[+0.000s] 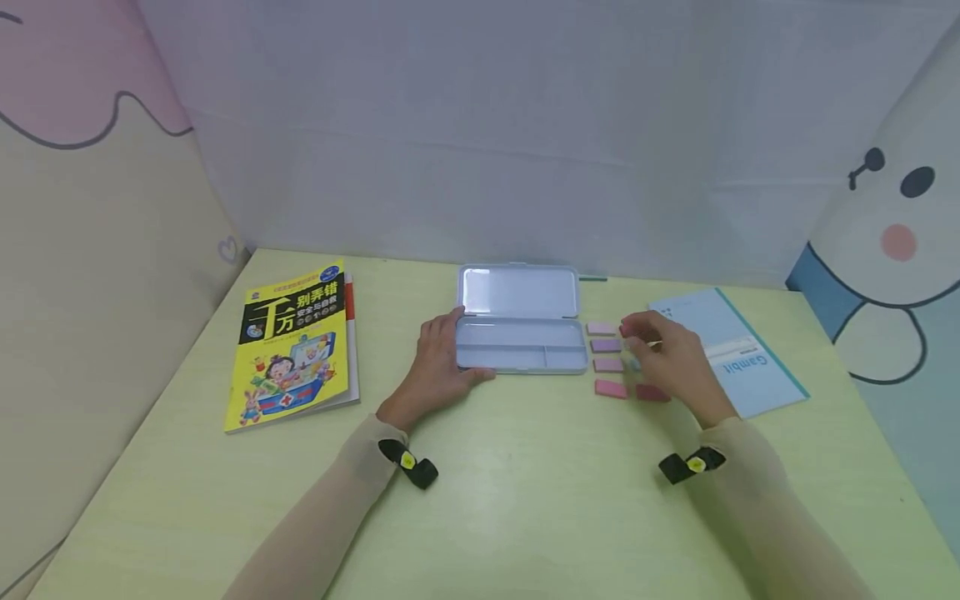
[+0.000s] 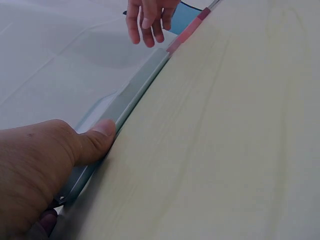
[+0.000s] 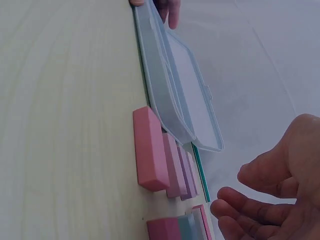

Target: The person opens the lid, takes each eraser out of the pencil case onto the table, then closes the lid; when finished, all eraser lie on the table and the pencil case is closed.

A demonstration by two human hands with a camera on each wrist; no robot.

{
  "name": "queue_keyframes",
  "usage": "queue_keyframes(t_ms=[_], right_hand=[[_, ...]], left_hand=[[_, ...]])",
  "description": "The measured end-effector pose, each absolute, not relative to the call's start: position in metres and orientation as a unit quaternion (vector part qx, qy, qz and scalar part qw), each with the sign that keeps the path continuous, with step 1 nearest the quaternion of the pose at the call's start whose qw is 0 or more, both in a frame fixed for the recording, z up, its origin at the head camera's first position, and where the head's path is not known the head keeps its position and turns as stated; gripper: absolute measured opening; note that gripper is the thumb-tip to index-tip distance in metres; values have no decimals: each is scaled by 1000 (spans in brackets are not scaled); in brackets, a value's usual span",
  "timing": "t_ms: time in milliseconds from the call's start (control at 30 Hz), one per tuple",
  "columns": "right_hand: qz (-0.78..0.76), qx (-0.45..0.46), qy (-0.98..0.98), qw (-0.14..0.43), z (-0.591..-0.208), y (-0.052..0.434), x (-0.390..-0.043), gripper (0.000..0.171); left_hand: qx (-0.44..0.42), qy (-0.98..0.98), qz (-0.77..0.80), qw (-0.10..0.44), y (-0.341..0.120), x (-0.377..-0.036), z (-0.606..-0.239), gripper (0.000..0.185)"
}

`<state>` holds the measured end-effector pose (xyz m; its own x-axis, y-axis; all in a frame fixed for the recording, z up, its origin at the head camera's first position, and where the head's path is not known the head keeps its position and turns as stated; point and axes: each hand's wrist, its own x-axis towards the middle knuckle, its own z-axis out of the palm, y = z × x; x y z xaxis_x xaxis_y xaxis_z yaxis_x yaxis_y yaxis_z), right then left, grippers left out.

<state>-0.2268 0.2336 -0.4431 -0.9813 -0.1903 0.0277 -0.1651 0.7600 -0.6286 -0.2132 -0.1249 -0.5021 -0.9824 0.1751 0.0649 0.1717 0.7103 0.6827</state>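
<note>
A pale blue pencil case [image 1: 566, 358] lies with its lid [image 1: 519, 292] tipped back, its compartments showing no contents. My left hand [image 1: 444, 362] grips the case's left end, the thumb [image 2: 102, 135] along the front side and fingers around the left edge. Right of the case, small rectangular blocks like erasers lie in two columns, among them a pink one [image 3: 151, 150], a purple one [image 1: 606, 345] and a dark red one [image 1: 652, 392]. Over the right column hovers my right hand [image 1: 667, 350], fingertips beside a red block [image 1: 624, 331]; in the right wrist view a gap separates thumb and fingers.
A yellow illustrated book [image 1: 300, 350] lies on another at the left of the table. To the right, a light blue notebook [image 1: 705, 321] lies partly under my right hand. Behind the case, a thin green strip [image 1: 594, 279] shows. White cloth [image 1: 480, 133] hangs along the back.
</note>
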Motion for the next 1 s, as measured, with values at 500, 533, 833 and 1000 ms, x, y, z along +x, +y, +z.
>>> queue_keyframes(t_ms=[500, 533, 833, 1000], right_hand=[[-496, -85, 851, 148, -450, 212, -276, 64], [-503, -82, 847, 154, -451, 211, -278, 64], [-541, -90, 816, 182, -453, 198, -302, 61], [-556, -84, 809, 171, -450, 189, -311, 62]], left_hand=[[97, 924, 369, 2, -125, -215, -504, 119], [97, 925, 369, 2, -125, -215, -504, 119], [91, 925, 370, 3, -125, -215, -503, 119], [91, 924, 372, 7, -125, -214, -503, 120]])
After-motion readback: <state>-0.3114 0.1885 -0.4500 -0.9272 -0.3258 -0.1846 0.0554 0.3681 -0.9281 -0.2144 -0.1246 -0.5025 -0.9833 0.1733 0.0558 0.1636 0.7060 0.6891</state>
